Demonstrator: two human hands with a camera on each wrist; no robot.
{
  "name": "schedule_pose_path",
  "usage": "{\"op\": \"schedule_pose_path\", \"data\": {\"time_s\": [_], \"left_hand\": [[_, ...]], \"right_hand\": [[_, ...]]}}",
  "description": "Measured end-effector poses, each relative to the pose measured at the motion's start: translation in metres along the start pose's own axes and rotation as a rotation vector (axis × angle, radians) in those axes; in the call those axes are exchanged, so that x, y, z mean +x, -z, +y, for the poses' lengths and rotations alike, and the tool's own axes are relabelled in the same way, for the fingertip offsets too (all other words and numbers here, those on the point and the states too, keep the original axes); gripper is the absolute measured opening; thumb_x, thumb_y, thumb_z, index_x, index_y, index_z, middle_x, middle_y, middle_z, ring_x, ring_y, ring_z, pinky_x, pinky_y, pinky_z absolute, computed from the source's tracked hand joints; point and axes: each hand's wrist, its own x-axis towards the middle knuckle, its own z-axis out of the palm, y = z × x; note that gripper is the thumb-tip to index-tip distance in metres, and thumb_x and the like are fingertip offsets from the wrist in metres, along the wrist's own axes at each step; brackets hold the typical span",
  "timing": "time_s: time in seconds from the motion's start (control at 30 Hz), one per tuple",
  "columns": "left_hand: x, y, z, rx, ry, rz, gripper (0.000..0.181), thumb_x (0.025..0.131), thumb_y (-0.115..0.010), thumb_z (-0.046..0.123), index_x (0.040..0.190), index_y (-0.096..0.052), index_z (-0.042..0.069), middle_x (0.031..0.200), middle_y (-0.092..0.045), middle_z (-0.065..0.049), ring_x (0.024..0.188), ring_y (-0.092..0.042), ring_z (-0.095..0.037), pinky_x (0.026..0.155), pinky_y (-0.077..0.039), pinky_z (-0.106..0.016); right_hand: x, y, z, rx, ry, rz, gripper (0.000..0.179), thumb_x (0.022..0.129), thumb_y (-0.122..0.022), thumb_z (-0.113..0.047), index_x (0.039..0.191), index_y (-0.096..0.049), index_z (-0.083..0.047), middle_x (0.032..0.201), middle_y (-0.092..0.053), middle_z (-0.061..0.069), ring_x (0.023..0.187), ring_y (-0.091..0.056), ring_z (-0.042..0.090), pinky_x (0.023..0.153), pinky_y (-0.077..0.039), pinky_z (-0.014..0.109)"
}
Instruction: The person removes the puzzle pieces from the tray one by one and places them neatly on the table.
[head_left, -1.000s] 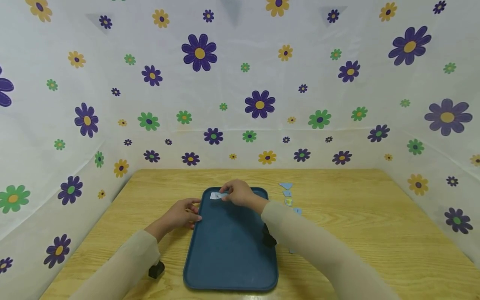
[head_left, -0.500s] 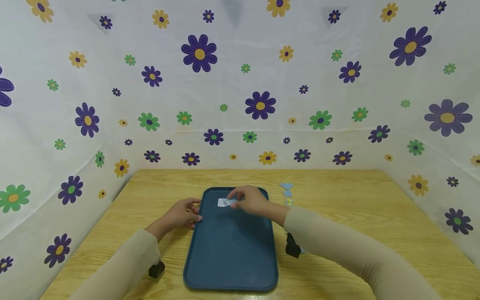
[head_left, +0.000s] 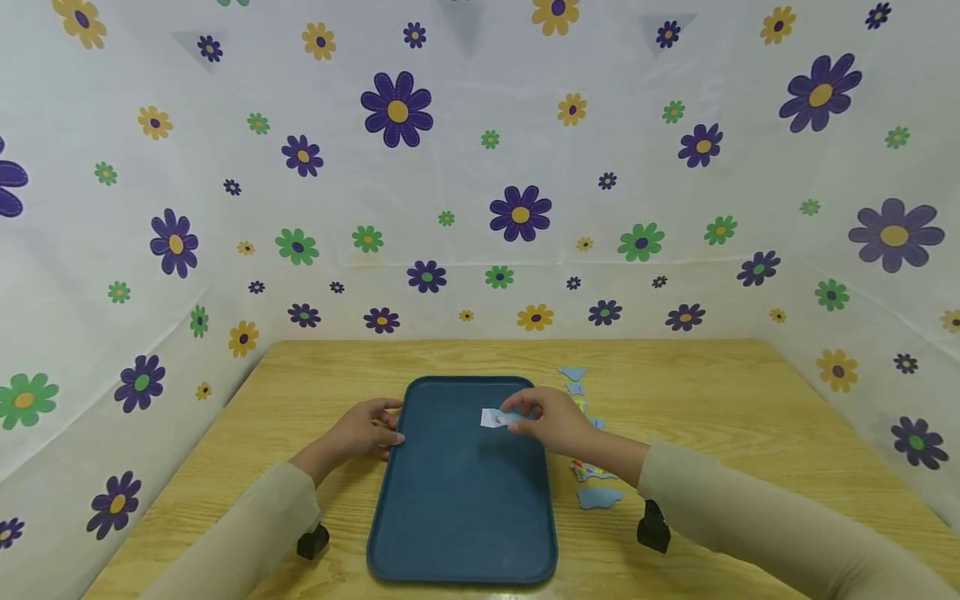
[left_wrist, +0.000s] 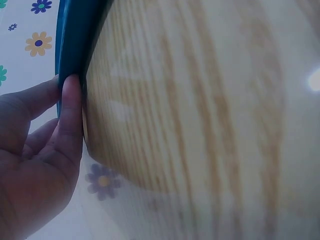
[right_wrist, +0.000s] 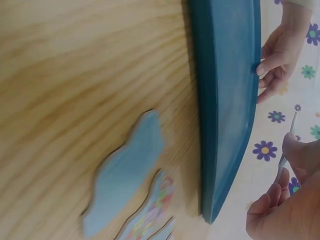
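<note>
A dark blue tray lies lengthwise on the table. My left hand grips its left rim; the left wrist view shows the rim between the thumb and fingers. Over the tray's far right part, my right hand pinches a small flat puzzle piece, light blue with a white end. Seen edge-on in the right wrist view, this piece is a thin sliver between the thumb and fingers, held above the table. The palm side of the left hand is hidden in the head view.
Several loose puzzle pieces lie in a column right of the tray, among them a plain light blue one and a colourful one. Smaller blue pieces lie farther back. Flowered cloth encloses the wooden table at the back and sides.
My right hand has moved right and nearer to me with the puzzle piece, from the tray's far left corner. The left hand has stayed on the rim. More loose pieces show.
</note>
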Motion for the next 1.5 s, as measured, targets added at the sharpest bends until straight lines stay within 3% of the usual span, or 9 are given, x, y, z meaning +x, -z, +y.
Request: {"op": "schedule_pose_path", "data": {"time_s": [0.23, 0.47, 0.7, 1.03, 1.5], "left_hand": [[0.0, 0.001, -0.002, -0.005, -0.006, -0.007, 0.062, 0.087, -0.068, -0.005, 0.143, -0.042, 0.0, 0.098, -0.052, -0.015, 0.068, -0.058, -0.023, 0.06, -0.056, -0.035], [0.0, 0.001, -0.003, 0.007, -0.014, 0.008, 0.061, 0.087, -0.068, -0.004, 0.142, -0.044, 0.001, 0.099, -0.053, -0.014, 0.068, -0.058, -0.023, 0.061, -0.056, -0.035], [0.0, 0.0, -0.001, 0.015, -0.016, 0.006, 0.061, 0.087, -0.068, -0.005, 0.143, -0.043, 0.0, 0.099, -0.053, -0.014, 0.069, -0.059, -0.022, 0.061, -0.056, -0.035], [-0.001, 0.0, 0.001, 0.021, -0.013, -0.007, 0.062, 0.088, -0.068, -0.003, 0.144, -0.041, 0.0, 0.1, -0.053, -0.015, 0.071, -0.059, -0.023, 0.062, -0.056, -0.035], [-0.001, 0.002, 0.002, 0.017, -0.013, -0.017, 0.063, 0.088, -0.069, -0.002, 0.144, -0.041, 0.0, 0.1, -0.053, -0.015, 0.069, -0.059, -0.023, 0.061, -0.056, -0.035]], "right_hand": [[-0.021, 0.013, 0.004, -0.039, 0.005, 0.031, 0.018, 0.087, -0.073, -0.009, 0.104, -0.073, -0.015, 0.086, -0.053, -0.002, 0.081, -0.043, 0.021, 0.065, -0.041, 0.032], [-0.043, 0.018, 0.013, 0.033, -0.016, 0.016, 0.019, 0.088, -0.071, -0.007, 0.106, -0.072, -0.014, 0.088, -0.05, 0.002, 0.081, -0.042, 0.024, 0.046, -0.045, 0.027], [-0.063, 0.025, 0.024, -0.03, 0.045, 0.03, 0.021, 0.086, -0.074, -0.01, 0.106, -0.072, -0.015, 0.086, -0.053, -0.003, 0.079, -0.043, 0.02, 0.059, -0.039, 0.026], [-0.094, 0.032, 0.038, 0.036, 0.033, 0.004, 0.021, 0.088, -0.072, -0.015, 0.109, -0.071, -0.015, 0.091, -0.057, -0.002, 0.081, -0.046, 0.017, 0.064, -0.042, 0.027], [-0.126, 0.047, 0.055, 0.021, 0.03, -0.047, 0.021, 0.086, -0.074, -0.021, 0.107, -0.072, -0.017, 0.09, -0.055, -0.004, 0.077, -0.044, 0.012, 0.06, -0.039, 0.025]]}}
